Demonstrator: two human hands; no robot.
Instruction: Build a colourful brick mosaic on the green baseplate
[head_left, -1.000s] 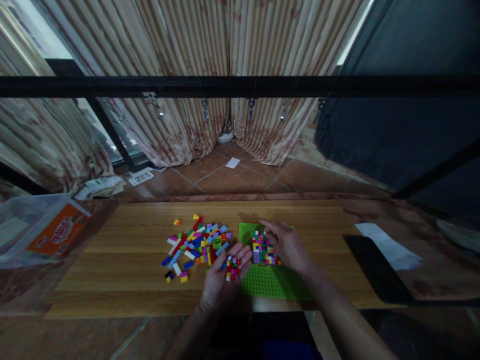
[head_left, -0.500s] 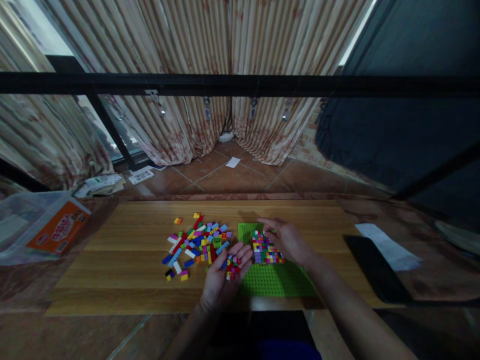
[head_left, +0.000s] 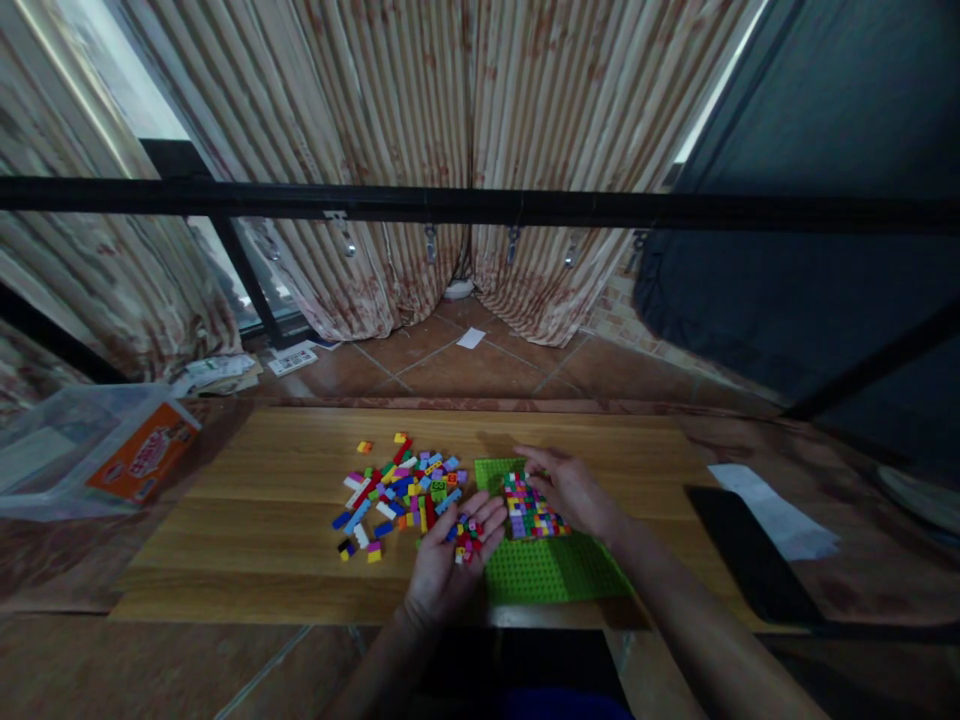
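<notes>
A green studded baseplate [head_left: 547, 572] lies on the wooden table [head_left: 262, 520], with a patch of small coloured bricks [head_left: 529, 508] pressed onto its far left part. My right hand [head_left: 574, 490] rests on the far right edge of that patch, fingers curled down onto the bricks. My left hand [head_left: 450, 562] lies palm up just left of the plate, cupping a handful of small bricks [head_left: 466, 535]. A loose pile of coloured bricks [head_left: 397, 488] is spread on the table left of my hands.
A clear plastic box with an orange leaflet [head_left: 139, 452] sits at the table's left end. A black flat device [head_left: 750, 555] and white paper [head_left: 772, 510] lie at the right. A black bar [head_left: 480, 208] crosses the view; curtains hang behind.
My hands have stayed on the plate and the bricks. The view has tilted, so everything sits slightly lower and the plate looks turned.
</notes>
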